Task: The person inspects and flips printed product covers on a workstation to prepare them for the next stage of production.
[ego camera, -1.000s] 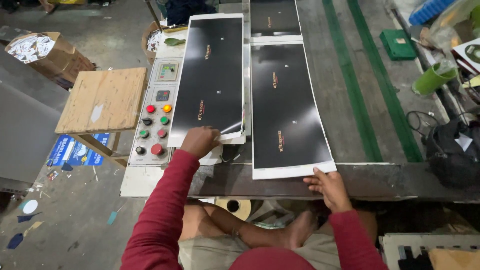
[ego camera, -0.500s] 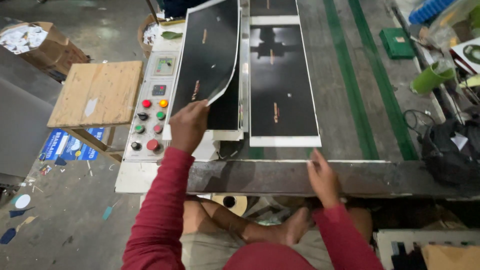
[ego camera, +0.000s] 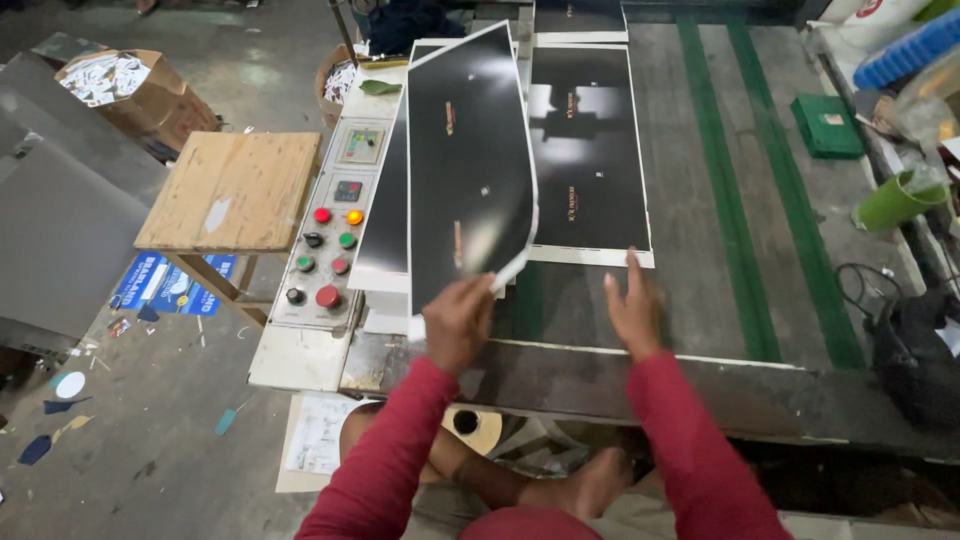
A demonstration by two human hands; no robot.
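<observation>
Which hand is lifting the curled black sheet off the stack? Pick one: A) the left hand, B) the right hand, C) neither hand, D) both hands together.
A: the left hand pinches the near edge of the curled black sheet and raises it, while the right hand lies spread on the conveyor table, just below the flat black sheet.

Bare conveyor belt (ego camera: 700,230) at centre right lies open; control panel (ego camera: 330,240) and lifted black sheet (ego camera: 465,170) block the left.
</observation>
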